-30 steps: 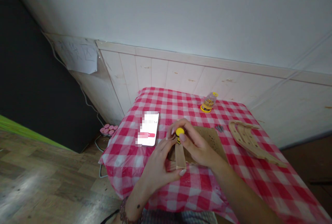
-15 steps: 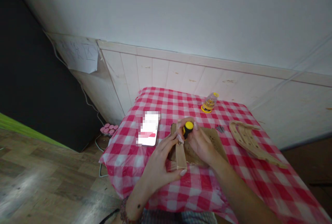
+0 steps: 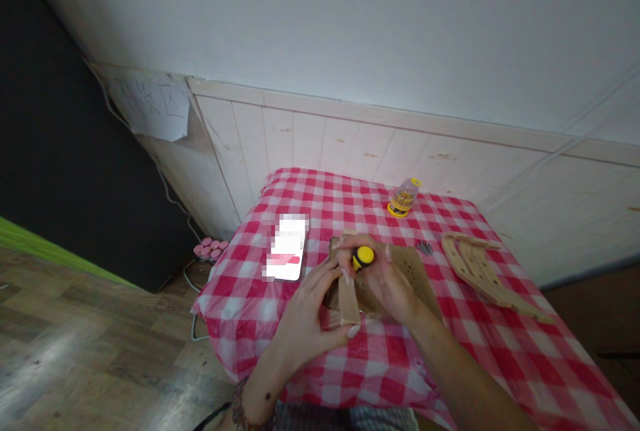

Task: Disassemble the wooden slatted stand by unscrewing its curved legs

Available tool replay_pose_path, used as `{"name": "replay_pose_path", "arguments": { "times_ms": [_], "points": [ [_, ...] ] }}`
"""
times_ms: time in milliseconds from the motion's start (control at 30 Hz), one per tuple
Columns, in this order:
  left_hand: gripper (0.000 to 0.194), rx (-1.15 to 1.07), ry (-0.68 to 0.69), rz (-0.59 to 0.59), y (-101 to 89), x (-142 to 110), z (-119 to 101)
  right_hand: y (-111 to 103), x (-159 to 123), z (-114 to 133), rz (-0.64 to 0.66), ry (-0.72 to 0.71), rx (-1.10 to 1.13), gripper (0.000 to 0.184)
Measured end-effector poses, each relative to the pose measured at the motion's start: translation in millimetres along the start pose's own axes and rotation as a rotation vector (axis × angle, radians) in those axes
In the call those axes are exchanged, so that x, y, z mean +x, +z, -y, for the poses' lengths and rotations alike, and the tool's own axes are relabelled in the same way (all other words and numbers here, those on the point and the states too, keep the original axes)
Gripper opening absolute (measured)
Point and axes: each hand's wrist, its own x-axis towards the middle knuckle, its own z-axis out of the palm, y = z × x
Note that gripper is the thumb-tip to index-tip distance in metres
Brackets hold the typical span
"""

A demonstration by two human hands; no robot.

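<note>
My left hand (image 3: 313, 308) grips a pale wooden bar (image 3: 349, 304) from its left side, thumb at the near end and fingers along the far part. In my right hand (image 3: 393, 284) is a screwdriver (image 3: 365, 257) with a black and yellow handle, its yellow end facing me. The fingertips of my right hand meet the bar close to my left fingers. The screwdriver's tip is hidden behind the hand. Under the bar lies a brown board with small holes (image 3: 417, 274), partly covered by both hands.
A red-and-white checked cloth (image 3: 330, 198) covers the table. To the left lies a phone (image 3: 287, 248). A clear bit holder with yellow base (image 3: 404, 198) stands at the back. On the right are a small pile of screws (image 3: 425, 248) and curved wooden pieces (image 3: 480, 271).
My right hand has turned and shifted slightly, and the screwdriver's handle end has dropped a little lower, leaning more toward me. My left hand and the bar keep their place.
</note>
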Motion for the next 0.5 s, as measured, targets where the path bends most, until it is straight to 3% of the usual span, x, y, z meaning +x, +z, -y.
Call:
{"name": "replay_pose_path", "arguments": {
  "times_ms": [67, 333, 500],
  "points": [
    [0.074, 0.006, 0.018, -0.003, -0.4, 0.1, 0.4, -1.1, 0.0, -1.2, -0.006, 0.018, 0.001, 0.046],
    [0.075, -0.001, 0.026, -0.013, -0.6, 0.5, -0.1, -4.7, 3.9, 12.0, -0.032, -0.025, -0.093, 0.023],
    [0.071, -0.008, 0.026, -0.007, 0.3, 0.9, -0.4, -2.7, 5.2, 14.4, 0.073, 0.002, -0.062, 0.025]
  ]
}}
